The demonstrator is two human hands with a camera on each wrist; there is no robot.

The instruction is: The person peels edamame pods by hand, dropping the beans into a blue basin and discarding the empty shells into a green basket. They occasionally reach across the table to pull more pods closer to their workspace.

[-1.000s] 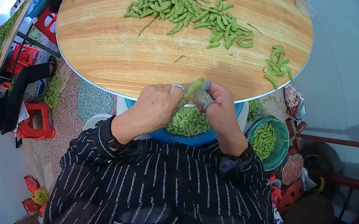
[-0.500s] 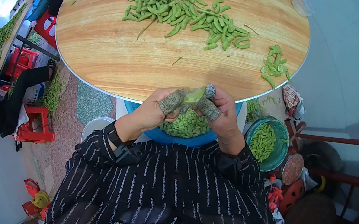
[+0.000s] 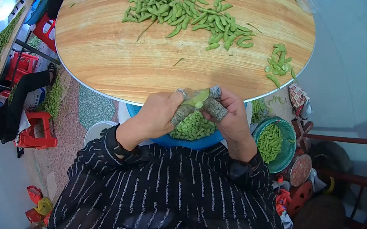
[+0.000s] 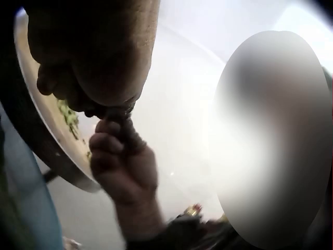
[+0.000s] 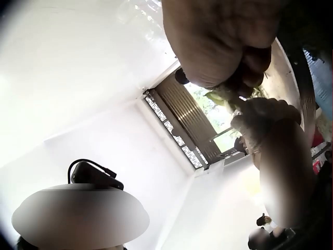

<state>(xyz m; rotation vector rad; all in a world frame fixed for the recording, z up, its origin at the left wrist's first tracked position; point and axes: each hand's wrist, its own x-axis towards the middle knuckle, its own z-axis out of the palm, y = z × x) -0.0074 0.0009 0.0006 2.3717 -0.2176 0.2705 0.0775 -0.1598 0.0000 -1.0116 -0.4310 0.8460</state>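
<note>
A green soybean pod (image 3: 200, 97) is pinched between both hands, its pale inside partly showing. My left hand (image 3: 157, 112) grips one end, thumb and fingers curled in. From the other side my right hand (image 3: 235, 126) pinches it between thumb and forefinger. Grey knitted sleeves (image 3: 215, 110) cover some of the fingers. Directly below lie shelled green beans (image 3: 193, 128) in a blue basin (image 3: 132, 109). In the left wrist view the hands meet fingertip to fingertip, the pod mostly hidden. A bit of the pod (image 5: 214, 97) shows in the right wrist view.
Piles of pods (image 3: 176, 10) lie on the round wooden table (image 3: 106, 59), with a smaller heap (image 3: 278, 65) at its right. A green basket (image 3: 287, 150) of pods stands at lower right, a white bucket (image 3: 94, 133) at left. Other people sit by a second table at far left.
The pod, upright and whole-looking one second ago, now leans between the fingers with its inside showing. The left hand rolled over to show its thumb, then partly turned back. Both hands stay above the basin.
</note>
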